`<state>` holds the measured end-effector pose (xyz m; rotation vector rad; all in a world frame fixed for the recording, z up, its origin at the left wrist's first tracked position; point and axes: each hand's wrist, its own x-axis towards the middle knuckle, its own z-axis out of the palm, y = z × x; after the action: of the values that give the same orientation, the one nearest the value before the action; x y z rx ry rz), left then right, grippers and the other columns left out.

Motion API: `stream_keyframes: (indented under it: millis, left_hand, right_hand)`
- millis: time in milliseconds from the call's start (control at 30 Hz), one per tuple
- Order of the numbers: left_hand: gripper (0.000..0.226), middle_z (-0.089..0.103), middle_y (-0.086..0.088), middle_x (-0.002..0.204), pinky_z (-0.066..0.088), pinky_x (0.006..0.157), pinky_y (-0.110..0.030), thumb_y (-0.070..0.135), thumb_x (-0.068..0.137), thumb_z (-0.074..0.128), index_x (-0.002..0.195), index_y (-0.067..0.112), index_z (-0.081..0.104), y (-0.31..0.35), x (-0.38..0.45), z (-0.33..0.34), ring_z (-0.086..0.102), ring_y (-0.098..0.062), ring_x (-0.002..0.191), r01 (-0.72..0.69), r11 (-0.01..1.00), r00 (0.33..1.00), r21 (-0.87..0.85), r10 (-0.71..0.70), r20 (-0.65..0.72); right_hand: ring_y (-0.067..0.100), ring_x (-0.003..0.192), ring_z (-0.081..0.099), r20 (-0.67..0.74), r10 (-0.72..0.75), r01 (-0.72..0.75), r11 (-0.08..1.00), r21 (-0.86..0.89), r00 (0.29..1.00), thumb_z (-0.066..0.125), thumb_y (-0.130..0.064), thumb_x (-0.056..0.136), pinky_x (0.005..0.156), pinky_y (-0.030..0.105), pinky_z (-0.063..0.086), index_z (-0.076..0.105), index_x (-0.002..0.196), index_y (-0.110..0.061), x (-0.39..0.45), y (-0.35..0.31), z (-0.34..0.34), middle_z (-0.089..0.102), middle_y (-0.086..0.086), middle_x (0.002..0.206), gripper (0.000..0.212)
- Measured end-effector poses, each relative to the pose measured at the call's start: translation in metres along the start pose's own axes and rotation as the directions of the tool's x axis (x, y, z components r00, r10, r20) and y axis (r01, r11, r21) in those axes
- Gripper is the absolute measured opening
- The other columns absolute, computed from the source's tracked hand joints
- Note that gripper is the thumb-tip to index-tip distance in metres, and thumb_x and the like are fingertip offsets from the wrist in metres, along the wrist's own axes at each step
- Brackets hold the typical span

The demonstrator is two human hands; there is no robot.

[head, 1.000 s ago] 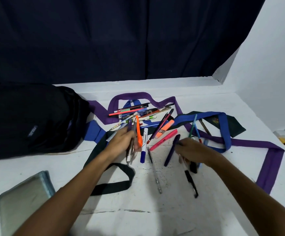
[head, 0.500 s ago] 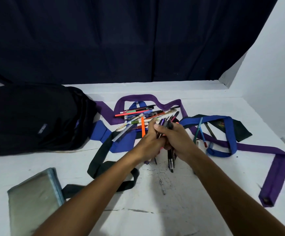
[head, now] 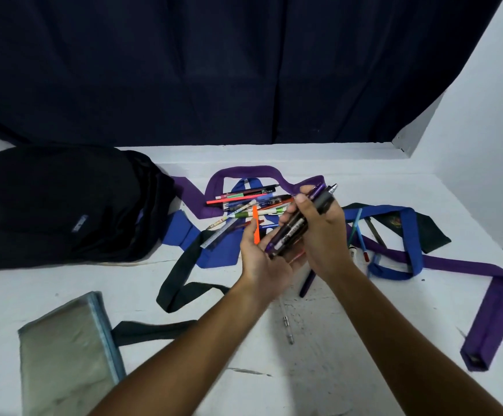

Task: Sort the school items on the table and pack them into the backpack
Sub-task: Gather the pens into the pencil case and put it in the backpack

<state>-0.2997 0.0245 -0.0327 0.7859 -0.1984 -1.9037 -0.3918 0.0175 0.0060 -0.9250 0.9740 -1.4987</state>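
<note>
Hands: we count two; the right hand [head: 323, 235] has its fingers [head: 302, 202] curled round the bundle of pens [head: 298, 226], and the left hand [head: 263, 259] cups the bundle's lower end with fingers curled under it.
Pens: we cannot count those in the bundle, as they overlap; a loose pile of pens [head: 250, 205] lies just behind the hands, an orange pen [head: 255, 225] stands out beside the left hand, and one clear pen [head: 286, 322] lies alone on the desk [head: 319, 364] nearer than the hands.
Backpack: one, black [head: 58, 205], lying on the desk well to the left of the hands.
Straps: a purple strap [head: 484, 301], a blue strap [head: 406, 232] and a black strap [head: 181, 277] wind about the hands.
Pouch: one grey pouch [head: 64, 358], left of the hands, nearer, cut off at the bottom edge.
Hidden: the bundle's lower tips sit behind the left palm; print on the pens is unreadable.
Change: a second ago the hands were apart, each picking pens off the desk; now they meet on one raised bundle.
</note>
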Motion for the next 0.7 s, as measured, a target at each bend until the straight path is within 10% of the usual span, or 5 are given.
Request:
stream_keyframes:
  millis: [333,400,467,533,700]
  left_hand:
    - [0.056,0.066,-0.017,0.118,0.047,0.100,-0.052,0.053,0.100,0.029,0.124,0.012,0.059,0.031,-0.030,-0.037,0.065,-0.028,0.099,-0.188,0.944,0.968,0.270,0.225,-0.114]
    - [0.025,0.068,-0.008,0.095,0.054,0.080,-0.034,0.035,0.102,0.042,0.103,0.017,0.059,0.050,-0.058,-0.063,0.066,-0.011,0.080,-0.453,0.729,0.783,0.514,0.601,-0.162]
    - [0.002,0.062,0.004,0.083,0.047,0.070,-0.021,0.020,0.091,0.057,0.092,0.021,0.057,0.070,-0.097,-0.099,0.059,-0.002,0.074,-0.505,0.297,0.412,0.811,0.908,-0.076]
    - [0.003,0.062,0.008,0.086,0.047,0.074,-0.025,0.021,0.085,0.059,0.086,0.024,0.058,0.080,-0.136,-0.139,0.058,-0.006,0.084,-0.257,0.050,0.241,0.965,0.970,0.014]
    - [0.061,0.049,-0.002,0.133,0.032,0.106,-0.049,0.067,0.087,0.032,0.124,0.023,0.053,0.057,-0.182,-0.225,0.034,-0.027,0.129,0.536,-0.171,0.491,0.827,0.860,-0.141]
  right_hand:
    - [0.022,0.058,0.063,0.234,0.192,-0.237,0.954,0.182,0.953,0.049,-0.002,0.096,0.062,0.036,0.057,0.055,0.096,-0.003,-0.003,0.027,0.049,0.060,0.007,0.063,0.006]
    - [0.021,0.051,0.057,0.299,0.276,-0.353,0.903,0.246,0.913,0.045,-0.001,0.097,0.055,0.035,0.056,0.052,0.087,-0.005,-0.004,0.038,0.073,0.054,0.006,0.059,0.013]
    - [0.019,0.052,0.054,0.385,0.372,-0.466,0.866,0.183,0.844,0.046,-0.005,0.098,0.054,0.034,0.055,0.050,0.084,-0.009,-0.009,0.053,0.096,0.052,0.004,0.059,0.015]
    - [0.017,0.050,0.052,0.461,0.474,-0.575,0.812,0.101,0.750,0.047,-0.008,0.098,0.053,0.032,0.053,0.048,0.083,-0.011,-0.019,0.070,0.115,0.050,0.003,0.058,0.015]
    - [0.018,0.050,0.055,0.510,0.684,-0.719,0.674,-0.169,0.521,0.051,-0.008,0.097,0.060,0.036,0.052,0.051,0.083,-0.012,-0.051,0.103,0.153,0.051,0.004,0.062,0.015]
